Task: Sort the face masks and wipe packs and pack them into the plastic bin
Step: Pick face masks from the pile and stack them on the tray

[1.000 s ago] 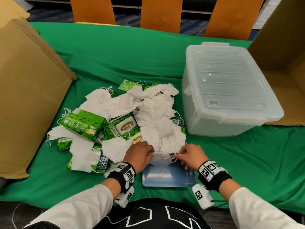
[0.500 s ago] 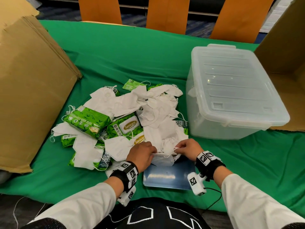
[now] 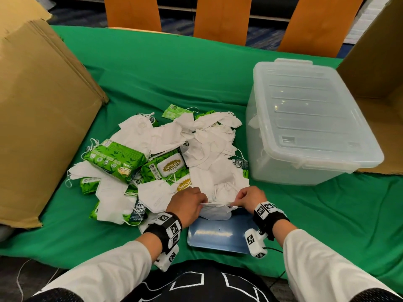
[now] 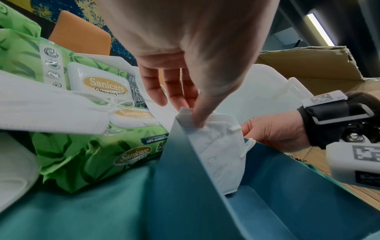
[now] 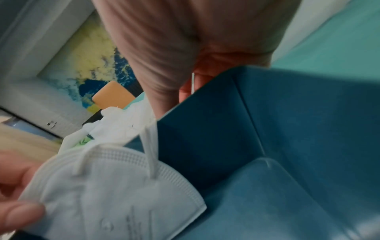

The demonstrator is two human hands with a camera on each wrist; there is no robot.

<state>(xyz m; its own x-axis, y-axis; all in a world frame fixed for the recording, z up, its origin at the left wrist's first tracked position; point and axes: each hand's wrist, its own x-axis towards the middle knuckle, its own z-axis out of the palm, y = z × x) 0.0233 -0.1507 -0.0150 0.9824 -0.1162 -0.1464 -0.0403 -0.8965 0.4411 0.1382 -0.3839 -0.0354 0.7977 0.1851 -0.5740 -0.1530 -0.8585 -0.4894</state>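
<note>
A folded white face mask (image 3: 216, 212) hangs over the far edge of a blue tray (image 3: 218, 237) near the table's front. My left hand (image 3: 189, 203) pinches its left end between thumb and fingers. This pinch shows close up in the left wrist view, left hand (image 4: 191, 112) on mask (image 4: 222, 146). My right hand (image 3: 247, 197) holds the mask's right end by its strap, which runs from the mask (image 5: 115, 186) up to that hand (image 5: 170, 97). Beyond lies a pile of white masks (image 3: 207, 149) mixed with green wipe packs (image 3: 115, 158). The clear plastic bin (image 3: 305, 127) stands at the right with its lid on.
A large flattened cardboard box (image 3: 39, 118) leans at the left, and an open cardboard box (image 3: 383, 88) stands behind the bin. Orange chair backs (image 3: 220, 16) line the table's far side. Green cloth (image 3: 174, 73) covers the table.
Both hands keep their hold on the same mask at the tray's far edge. My right hand has shifted slightly left, toward the pile.
</note>
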